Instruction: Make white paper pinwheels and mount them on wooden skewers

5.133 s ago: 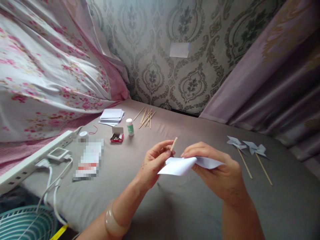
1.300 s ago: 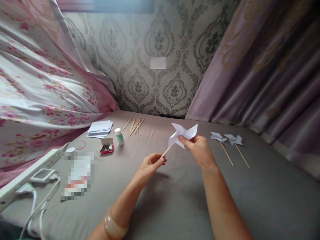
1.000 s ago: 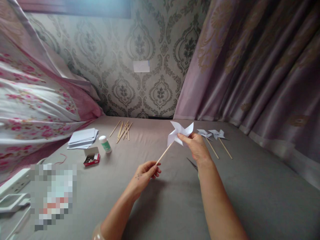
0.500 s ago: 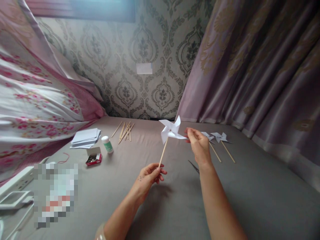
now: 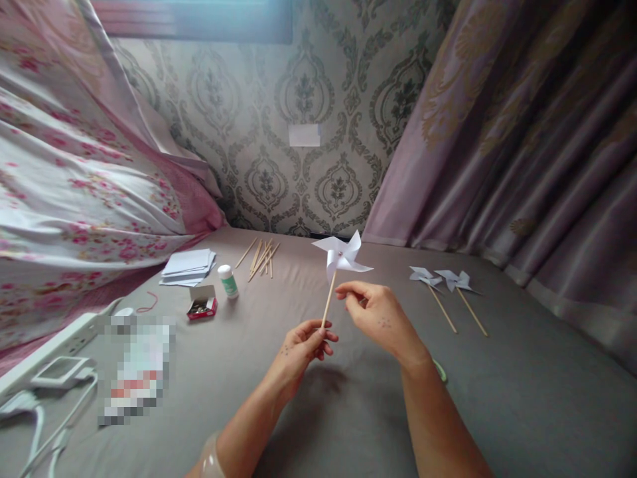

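Note:
My left hand (image 5: 306,346) pinches the lower end of a wooden stick (image 5: 329,302), its fingers closed on it. At the top of that stick sits a white paper pinwheel (image 5: 351,252), upright and facing me, with a small pin at its centre. Just right of the stick and below the blades is my right hand (image 5: 378,312); its fingers are loosely bent and apart, holding nothing I can see. A green curved handle (image 5: 440,372) shows beside my right forearm, which hides the rest of that tool.
Two finished pinwheels (image 5: 455,280) lie at the right. Toward the left are loose sticks (image 5: 259,259), a paper stack (image 5: 188,265), a white-and-green bottle (image 5: 228,282), an open red box of small metal pieces (image 5: 202,309), a red string (image 5: 147,303) and a power strip (image 5: 74,342) with cables.
My right hand has left the pinwheel's blade tip and moved left and down beside the stick. The pinwheel's blades have turned slightly. My view has shifted a little left.

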Motion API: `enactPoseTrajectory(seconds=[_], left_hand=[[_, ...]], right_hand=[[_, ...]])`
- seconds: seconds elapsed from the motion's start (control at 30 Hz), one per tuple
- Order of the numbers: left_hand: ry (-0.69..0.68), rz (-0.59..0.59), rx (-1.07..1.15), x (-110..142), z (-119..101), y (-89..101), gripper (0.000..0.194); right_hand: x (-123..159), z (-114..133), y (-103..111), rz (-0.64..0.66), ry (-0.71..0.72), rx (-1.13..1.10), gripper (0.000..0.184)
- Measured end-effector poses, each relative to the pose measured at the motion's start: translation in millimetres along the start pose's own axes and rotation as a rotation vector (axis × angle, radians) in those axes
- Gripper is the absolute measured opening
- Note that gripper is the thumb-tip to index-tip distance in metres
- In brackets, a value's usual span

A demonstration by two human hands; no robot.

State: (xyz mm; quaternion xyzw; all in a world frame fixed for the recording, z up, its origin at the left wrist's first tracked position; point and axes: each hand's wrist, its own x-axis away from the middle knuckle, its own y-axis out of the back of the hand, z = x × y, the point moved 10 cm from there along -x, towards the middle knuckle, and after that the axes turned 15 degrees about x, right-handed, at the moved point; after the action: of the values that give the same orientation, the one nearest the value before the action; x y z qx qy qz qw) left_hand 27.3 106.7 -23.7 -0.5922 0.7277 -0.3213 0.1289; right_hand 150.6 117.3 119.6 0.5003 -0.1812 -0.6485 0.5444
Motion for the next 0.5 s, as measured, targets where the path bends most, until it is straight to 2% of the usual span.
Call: enactPoseTrajectory(seconds=[0.1,0.13,0.17,0.23,0.33,0.37,0.4,0.43,0.5], left_hand=[[0.010,0.004,-0.002,1,1,-1.8,0.042],[0.013,0.006,-0.004,1,1,-2.3,0.042],[0.015,0.008,-0.007,2,2,-2.7,0.041],[0.017,0.008,-0.008,2,2,-2.7,0.041],[0.012,0.009,-0.001,1,2,-2.0,0.041],[0.010,0.009,0.001,1,1,-1.9,0.042],[0.009,0.010,0.001,1,1,-1.9,0.042],[0.010,0.010,0.000,1,1,-1.9,0.042],[0.016,0.009,-0.004,0,2,-2.0,0.043]], right_hand=[[-1,-17,37,-0.338,-0.103,0.090,0.035],[0,-23,44,-0.402,-0.136,0.141,0.041],[1,-27,46,-0.411,-0.160,0.186,0.046],[-1,-31,35,-0.258,-0.161,0.220,0.048],[4,-18,0,0.138,-0.048,0.080,0.037],[7,-12,-7,0.222,-0.017,0.019,0.034],[8,-9,-8,0.243,-0.006,-0.024,0.033],[7,-9,-2,0.194,-0.013,-0.040,0.032],[0,-16,21,-0.045,-0.053,0.006,0.033]])
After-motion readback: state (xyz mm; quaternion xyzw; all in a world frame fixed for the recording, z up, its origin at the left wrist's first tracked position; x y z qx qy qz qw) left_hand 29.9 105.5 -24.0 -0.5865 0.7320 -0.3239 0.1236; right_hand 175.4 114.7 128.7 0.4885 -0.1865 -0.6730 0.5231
